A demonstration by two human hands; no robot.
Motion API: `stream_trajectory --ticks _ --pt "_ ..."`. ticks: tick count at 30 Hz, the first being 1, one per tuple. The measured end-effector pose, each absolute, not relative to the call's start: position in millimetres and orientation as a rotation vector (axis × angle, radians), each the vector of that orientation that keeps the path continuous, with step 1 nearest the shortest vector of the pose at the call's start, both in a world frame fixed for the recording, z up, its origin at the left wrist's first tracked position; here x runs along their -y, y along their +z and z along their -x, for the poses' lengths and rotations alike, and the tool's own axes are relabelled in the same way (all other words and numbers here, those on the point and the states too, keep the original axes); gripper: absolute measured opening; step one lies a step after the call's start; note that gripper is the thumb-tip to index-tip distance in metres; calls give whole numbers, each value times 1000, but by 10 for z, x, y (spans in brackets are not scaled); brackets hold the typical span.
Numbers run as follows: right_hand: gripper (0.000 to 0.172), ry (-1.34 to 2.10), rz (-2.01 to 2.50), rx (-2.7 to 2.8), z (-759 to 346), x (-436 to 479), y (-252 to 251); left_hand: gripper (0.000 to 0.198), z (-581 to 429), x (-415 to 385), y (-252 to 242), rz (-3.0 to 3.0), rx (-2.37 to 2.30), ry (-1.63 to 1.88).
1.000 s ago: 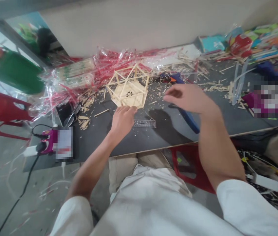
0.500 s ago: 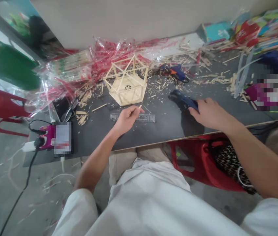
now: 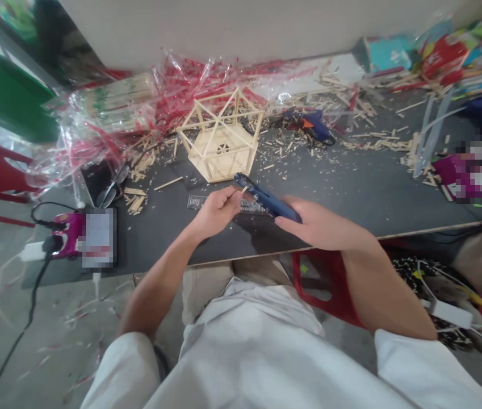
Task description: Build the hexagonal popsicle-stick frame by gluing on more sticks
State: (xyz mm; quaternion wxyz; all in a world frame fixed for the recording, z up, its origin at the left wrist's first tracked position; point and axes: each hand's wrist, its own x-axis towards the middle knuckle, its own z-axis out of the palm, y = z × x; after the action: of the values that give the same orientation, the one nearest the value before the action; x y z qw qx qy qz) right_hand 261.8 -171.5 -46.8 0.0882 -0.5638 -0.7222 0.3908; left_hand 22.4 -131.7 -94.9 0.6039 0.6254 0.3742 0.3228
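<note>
My left hand (image 3: pixel 218 213) pinches a short wooden stick (image 3: pixel 244 190) above the table's front part. My right hand (image 3: pixel 315 222) is wrapped round a dark blue hand cutter (image 3: pixel 272 203). The cutter's dark head points up and left and meets or overlaps the stick's tip; whether it touches cannot be made out. Beneath both hands lies a clear plastic ruler (image 3: pixel 197 201), partly covered. Just behind them stands a six-sided wooden stick frame (image 3: pixel 217 122) on a flat wooden base.
A blue glue gun (image 3: pixel 319 126) lies behind, among wood scraps. Plastic wrappers (image 3: pixel 198 85) heap along the wall. On the left are a phone (image 3: pixel 98 238), a purple power strip (image 3: pixel 65 234) and spectacles (image 3: pixel 108 196). A red stool (image 3: pixel 323 278) stands under the front edge.
My right hand has carried the cutter left, from the right side of the table to the stick's tip. My left hand stays near the ruler, still pinching the stick.
</note>
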Motion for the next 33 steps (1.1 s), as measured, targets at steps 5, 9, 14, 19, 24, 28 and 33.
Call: stream_trajectory --ticks 5,9,14,19,24,28,33 --pt "28 1112 1583 2173 -2612 1784 -520 47 -202 1323 -945 -1509 -922 705" --pt "31 1105 1591 2168 -2575 1832 -550 39 -197 1319 -993 -1521 -932 721" --pt "27 1124 1588 2185 -2549 1815 -534 35 -213 1323 -973 -1534 -972 710" --pt "32 1113 1579 2182 -2538 1807 -560 35 -227 1337 -916 -1570 -1009 710" --pt "40 1111 1572 2190 -2513 1825 -595 35 -197 1327 -924 -1572 -1043 683" --pt "40 1119 1596 2203 -2510 1842 -581 33 -182 1319 -914 -1537 -1024 682" --pt "36 1073 1581 2233 -2507 1845 -562 35 -184 1319 -904 -1570 -1025 688"
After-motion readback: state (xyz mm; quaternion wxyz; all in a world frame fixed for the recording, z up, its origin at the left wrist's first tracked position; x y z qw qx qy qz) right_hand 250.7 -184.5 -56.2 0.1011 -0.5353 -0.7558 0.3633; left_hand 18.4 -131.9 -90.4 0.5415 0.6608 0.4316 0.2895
